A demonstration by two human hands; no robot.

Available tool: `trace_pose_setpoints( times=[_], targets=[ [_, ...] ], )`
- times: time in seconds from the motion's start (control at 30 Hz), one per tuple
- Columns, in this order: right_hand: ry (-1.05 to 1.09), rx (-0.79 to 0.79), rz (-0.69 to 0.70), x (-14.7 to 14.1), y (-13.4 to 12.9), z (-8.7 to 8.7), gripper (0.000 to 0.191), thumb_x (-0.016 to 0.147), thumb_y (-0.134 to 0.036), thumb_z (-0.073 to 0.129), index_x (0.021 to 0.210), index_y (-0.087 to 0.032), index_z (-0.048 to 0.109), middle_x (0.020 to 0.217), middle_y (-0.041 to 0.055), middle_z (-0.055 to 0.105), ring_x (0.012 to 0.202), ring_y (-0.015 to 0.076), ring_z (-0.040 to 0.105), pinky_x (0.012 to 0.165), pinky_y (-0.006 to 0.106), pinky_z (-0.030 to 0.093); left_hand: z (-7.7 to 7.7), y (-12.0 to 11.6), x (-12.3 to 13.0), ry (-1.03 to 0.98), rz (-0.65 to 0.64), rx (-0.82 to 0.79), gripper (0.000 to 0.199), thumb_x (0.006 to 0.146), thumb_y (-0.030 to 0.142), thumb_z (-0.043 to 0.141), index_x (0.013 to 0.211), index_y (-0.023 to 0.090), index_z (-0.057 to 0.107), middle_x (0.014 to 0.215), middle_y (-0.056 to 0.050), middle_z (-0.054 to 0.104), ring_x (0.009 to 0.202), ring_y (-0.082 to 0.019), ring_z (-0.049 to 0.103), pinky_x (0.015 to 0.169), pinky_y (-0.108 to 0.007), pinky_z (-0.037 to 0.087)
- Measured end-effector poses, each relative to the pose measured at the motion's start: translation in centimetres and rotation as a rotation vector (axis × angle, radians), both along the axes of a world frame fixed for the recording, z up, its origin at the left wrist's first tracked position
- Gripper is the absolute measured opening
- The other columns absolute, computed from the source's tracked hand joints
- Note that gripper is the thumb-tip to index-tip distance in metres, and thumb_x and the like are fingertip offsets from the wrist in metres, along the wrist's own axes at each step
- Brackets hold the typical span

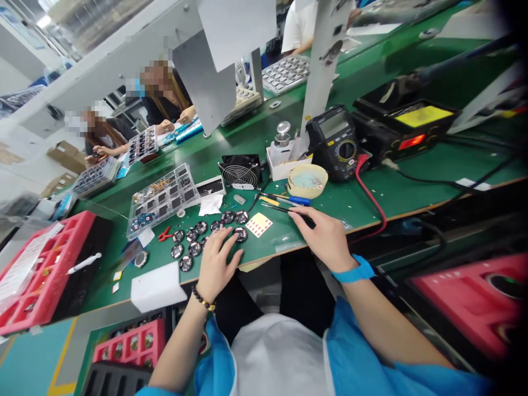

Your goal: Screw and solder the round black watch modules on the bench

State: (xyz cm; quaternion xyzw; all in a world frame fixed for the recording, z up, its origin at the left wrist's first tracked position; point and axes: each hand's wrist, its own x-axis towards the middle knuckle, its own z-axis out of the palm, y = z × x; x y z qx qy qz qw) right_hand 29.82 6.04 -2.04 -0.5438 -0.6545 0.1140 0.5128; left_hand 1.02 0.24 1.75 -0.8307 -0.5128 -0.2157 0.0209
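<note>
left hand: the left hand (216, 265) is resting spread on the table, its fingertips (228, 237) touching or nearly touching the round black circuit boards (186, 263); i cannot tell if it is gripping one.
right hand: the right hand (324, 237) is pinching thin black tweezers (284, 212) between thumb and fingers, their tips pointing away from the palm and lying just above the green table (412, 187).
round boards: about a dozen are lying flat in a loose cluster on the table, between the two hands and a plastic tray (163, 201).
nearby on the table: a sheet of small labels (259, 224) is lying just beside the boards, and a blue-handled screwdriver (299, 201) is resting near the tweezers.
further along: a multimeter (333, 143), a soldering station (406, 132), a small cooling fan (240, 170) and a white foam block (158, 286) are sitting around the work.
co-workers: two people (169, 107) are sitting across the table, working with trays of their own.
</note>
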Motion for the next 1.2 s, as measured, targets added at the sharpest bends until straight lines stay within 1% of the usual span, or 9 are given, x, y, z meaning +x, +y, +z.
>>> trace_pose_setpoints(
  times=[0.1, 0.2, 0.33, 0.5, 0.7, 0.8, 0.9, 1.07, 1.2],
  targets=[
    [0.146, -0.096, 0.029, 0.2, 0.0, 0.0, 0.015, 0.097, -0.035, 0.071, 0.106, -0.025, 0.077, 0.105, 0.0005, 0.079, 0.097, 0.0255, 0.076, 0.088, 0.037, 0.059, -0.2, 0.6, 1.1, 0.015, -0.042, -0.019, 0.039, 0.104, 0.029, 0.058, 0.143, 0.025, 0.055, 0.143, -0.009, 0.061, 0.134, -0.027, 0.057, 0.122, -0.053, 0.040],
    [0.283, -0.157, 0.103, 0.4, -0.2, 0.4, 0.012, 0.094, -0.035, 0.074, 0.101, -0.025, 0.077, 0.101, -0.0003, 0.079, 0.094, 0.0231, 0.076, 0.088, 0.035, 0.060, -0.1, 0.2, 1.2, 0.011, -0.020, 0.001, 0.038, 0.102, 0.031, 0.061, 0.140, 0.025, 0.058, 0.130, -0.010, 0.066, 0.119, -0.027, 0.063, 0.109, -0.051, 0.050],
    [0.339, -0.102, 0.129, 0.4, -1.1, 1.6, 0.011, 0.097, -0.035, 0.072, 0.098, -0.025, 0.076, 0.101, 0.0006, 0.076, 0.087, 0.0202, 0.073, 0.081, 0.032, 0.059, 0.3, -0.6, 1.3, -0.092, -0.004, 0.054, 0.036, 0.100, 0.026, 0.064, 0.136, 0.024, 0.061, 0.120, -0.010, 0.068, 0.110, -0.026, 0.064, 0.097, -0.043, 0.055],
    [0.073, 0.090, 0.125, -0.1, -2.3, 3.4, 0.011, 0.103, -0.028, 0.065, 0.101, -0.022, 0.074, 0.095, 0.0018, 0.075, 0.080, 0.0185, 0.069, 0.078, 0.032, 0.054, 0.0, 0.0, 1.7, -0.172, -0.048, -0.042, 0.048, 0.100, 0.022, 0.059, 0.147, 0.025, 0.050, 0.142, -0.010, 0.062, 0.132, -0.027, 0.058, 0.115, -0.048, 0.047],
    [-0.160, -0.035, 0.148, -0.5, -2.3, 2.7, 0.015, 0.106, -0.032, 0.062, 0.103, -0.021, 0.071, 0.104, 0.0035, 0.076, 0.091, 0.0223, 0.072, 0.077, 0.035, 0.054, -1.3, 0.3, 1.4, -0.327, 0.050, -0.057, 0.082, 0.092, 0.036, 0.075, 0.160, 0.028, 0.030, 0.134, -0.011, 0.063, 0.101, -0.022, 0.067, 0.102, -0.044, 0.055],
    [-0.195, -0.090, 0.133, -0.7, -2.5, 2.3, 0.013, 0.105, -0.030, 0.062, 0.105, -0.022, 0.071, 0.109, 0.0027, 0.076, 0.100, 0.0243, 0.072, 0.083, 0.038, 0.055, -1.0, 0.3, 1.2, -0.353, 0.038, -0.092, 0.082, 0.092, 0.035, 0.075, 0.160, 0.028, 0.030, 0.144, -0.014, 0.057, 0.118, -0.026, 0.064, 0.110, -0.048, 0.050],
    [-0.085, -0.100, 0.190, -1.2, -3.3, 2.8, 0.013, 0.104, -0.027, 0.063, 0.114, -0.024, 0.072, 0.113, 0.0018, 0.074, 0.103, 0.0224, 0.070, 0.091, 0.037, 0.056, -0.6, 0.4, 1.0, -0.359, -0.034, -0.176, 0.078, 0.093, 0.026, 0.068, 0.161, 0.027, 0.029, 0.150, -0.013, 0.055, 0.134, -0.029, 0.056, 0.117, -0.050, 0.043],
    [0.032, -0.019, 0.386, -3.3, -4.9, 3.5, 0.018, 0.102, -0.022, 0.067, 0.118, -0.026, 0.075, 0.117, 0.0039, 0.073, 0.107, 0.0214, 0.069, 0.095, 0.036, 0.056, -0.4, 0.6, 1.0, -0.419, -0.050, -0.247, 0.076, 0.094, 0.023, 0.067, 0.160, 0.028, 0.030, 0.137, -0.010, 0.065, 0.126, -0.026, 0.061, 0.113, -0.047, 0.047],
    [0.056, -0.022, 0.487, -5.3, -5.3, 2.7, 0.019, 0.102, -0.019, 0.068, 0.119, -0.026, 0.074, 0.113, 0.0038, 0.075, 0.105, 0.0211, 0.070, 0.094, 0.037, 0.058, -0.8, 0.7, 1.0, -0.455, -0.041, -0.252, 0.080, 0.094, 0.025, 0.071, 0.161, 0.029, 0.029, 0.133, -0.010, 0.066, 0.123, -0.026, 0.063, 0.111, -0.045, 0.048]
  ],
)
